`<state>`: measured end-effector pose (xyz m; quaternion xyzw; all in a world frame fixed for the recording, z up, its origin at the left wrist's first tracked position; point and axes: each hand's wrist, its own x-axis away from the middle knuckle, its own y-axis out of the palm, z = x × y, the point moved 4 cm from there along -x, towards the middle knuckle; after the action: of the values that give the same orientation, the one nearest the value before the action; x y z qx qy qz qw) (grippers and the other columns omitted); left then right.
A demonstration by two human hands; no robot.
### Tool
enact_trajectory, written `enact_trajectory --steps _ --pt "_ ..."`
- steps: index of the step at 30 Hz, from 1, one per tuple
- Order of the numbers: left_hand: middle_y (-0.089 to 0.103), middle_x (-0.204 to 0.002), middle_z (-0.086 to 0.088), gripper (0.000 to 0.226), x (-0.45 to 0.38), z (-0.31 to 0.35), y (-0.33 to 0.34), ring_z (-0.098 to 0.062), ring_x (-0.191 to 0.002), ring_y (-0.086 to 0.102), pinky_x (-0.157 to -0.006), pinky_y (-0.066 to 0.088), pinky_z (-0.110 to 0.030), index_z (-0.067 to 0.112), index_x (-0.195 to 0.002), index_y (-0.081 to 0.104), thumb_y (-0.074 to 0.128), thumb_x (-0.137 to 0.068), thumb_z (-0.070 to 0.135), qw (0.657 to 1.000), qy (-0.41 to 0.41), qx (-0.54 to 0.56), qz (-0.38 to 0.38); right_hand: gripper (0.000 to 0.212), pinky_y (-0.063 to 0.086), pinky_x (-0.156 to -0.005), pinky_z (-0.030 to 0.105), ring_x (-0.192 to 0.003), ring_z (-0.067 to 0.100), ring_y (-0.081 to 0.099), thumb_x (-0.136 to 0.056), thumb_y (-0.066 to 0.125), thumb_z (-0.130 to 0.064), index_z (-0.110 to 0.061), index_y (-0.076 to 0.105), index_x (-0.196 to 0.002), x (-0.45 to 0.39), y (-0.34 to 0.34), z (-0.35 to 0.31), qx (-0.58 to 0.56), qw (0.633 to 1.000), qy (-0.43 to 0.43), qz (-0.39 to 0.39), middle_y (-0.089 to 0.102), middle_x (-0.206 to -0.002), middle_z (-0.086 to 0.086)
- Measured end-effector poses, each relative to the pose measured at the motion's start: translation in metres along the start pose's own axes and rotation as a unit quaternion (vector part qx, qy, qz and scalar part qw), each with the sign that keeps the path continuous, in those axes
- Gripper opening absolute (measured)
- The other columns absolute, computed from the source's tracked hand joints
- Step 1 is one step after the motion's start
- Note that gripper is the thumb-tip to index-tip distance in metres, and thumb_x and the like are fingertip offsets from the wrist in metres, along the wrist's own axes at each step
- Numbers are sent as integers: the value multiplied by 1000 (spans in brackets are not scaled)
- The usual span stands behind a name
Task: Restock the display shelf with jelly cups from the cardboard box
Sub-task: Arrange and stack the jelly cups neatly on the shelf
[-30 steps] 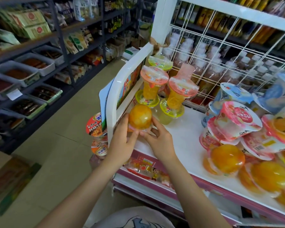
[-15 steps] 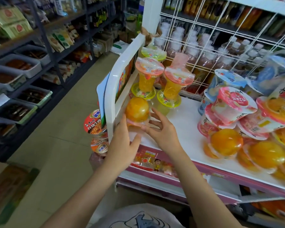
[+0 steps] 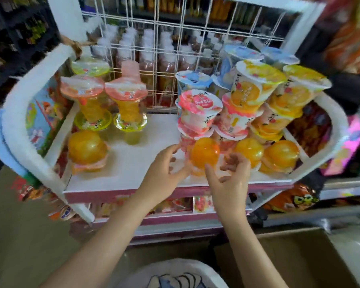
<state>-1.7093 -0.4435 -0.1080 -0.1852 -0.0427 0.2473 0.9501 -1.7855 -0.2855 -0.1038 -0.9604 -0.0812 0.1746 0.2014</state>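
Note:
On the white display shelf [image 3: 133,163] a stack of orange domed jelly cups [image 3: 87,150] sits at the front left. Another orange domed jelly cup [image 3: 205,152] stands at the front middle, before piled pink and orange printed cups [image 3: 197,109]. My left hand [image 3: 164,173] reaches to this cup's left side, thumb near its base and fingers spread. My right hand [image 3: 231,177] is at its right side, thumb by the base and fingers loosely curled; neither hand plainly grips it. The cardboard box [image 3: 299,256] lies low at the right, its inside hidden.
Two tall goblet-shaped jelly cups [image 3: 125,104] stand at the back left of the shelf. More orange domes [image 3: 279,154] fill the front right. A white wire grid [image 3: 175,48] backs the shelf, with bottles behind. A white rail [image 3: 29,125] bounds the left side.
Both hands let go of the orange jelly cup at the shelf's front left and moved right to another orange cup. The view swung right and down, bringing the box into sight.

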Motion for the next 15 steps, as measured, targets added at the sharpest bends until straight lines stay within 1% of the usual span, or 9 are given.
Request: enact_trajectory --steps 2,3,5,6,8,10,11,12,15 --pt "44 -140 16 63 -7 0 18 1 -114 51 -93 44 -20 31 -147 38 67 -91 40 999 -19 29 -24 71 49 -77 12 -110 6 51 -84 72 -45 -25 33 -141 -2 -1 17 22 997 14 -66 46 -129 -7" --pt "47 -140 14 62 -9 1 25 7 -109 53 -90 44 -15 31 -146 39 67 -91 39 999 -21 38 -29 75 51 -84 17 -116 6 52 -84 71 -49 -28 31 -143 -4 1 22 6 994 17 -104 47 -135 -8" --pt "50 -140 12 59 -12 1 32 19 -100 51 -81 42 -3 30 -146 41 67 -93 33 999 -16 42 -25 74 54 -93 27 -119 6 55 -84 70 -51 -34 32 -145 -9 6 26 -38 985 21 -166 53 -137 -7" --pt "50 -140 12 58 -12 0 34 20 -101 51 -78 41 1 29 -146 42 66 -94 31 999 -16 37 -19 73 54 -94 27 -118 4 57 -84 70 -50 -34 33 -145 -13 6 27 -48 982 23 -183 55 -135 -7" --pt "51 -141 12 56 -13 0 35 9 -112 52 -83 39 0 28 -145 44 66 -94 30 999 -19 26 -5 75 55 -92 24 -114 3 59 -83 72 -48 -33 36 -146 -19 7 28 -41 980 25 -193 58 -132 -9" --pt "54 -140 9 54 -12 -3 32 -4 -122 52 -94 41 -11 26 -143 47 67 -93 28 999 -19 25 13 74 56 -92 27 -113 5 60 -82 75 -47 -29 40 -145 -20 9 28 -20 980 7 -197 59 -128 -11" --pt "55 -139 8 53 -10 -5 30 -7 -123 53 -97 42 -16 26 -142 48 68 -93 26 999 -21 25 22 73 57 -91 28 -112 6 61 -82 75 -46 -27 42 -144 -19 12 29 -12 979 -3 -203 60 -127 -11" --pt "56 -138 9 52 -8 -8 26 -7 -123 54 -97 43 -17 26 -141 48 68 -93 25 999 -22 22 31 72 57 -91 29 -111 6 61 -82 76 -45 -25 44 -144 -18 16 29 -7 977 -11 -211 61 -126 -9" --pt "55 -134 14 51 1 -15 12 -1 -120 52 -89 38 -1 27 -140 49 68 -94 23 997 -25 7 68 71 58 -88 28 -108 5 63 -82 78 -44 -23 47 -142 -18 33 27 1 974 -29 -227 63 -126 -7"
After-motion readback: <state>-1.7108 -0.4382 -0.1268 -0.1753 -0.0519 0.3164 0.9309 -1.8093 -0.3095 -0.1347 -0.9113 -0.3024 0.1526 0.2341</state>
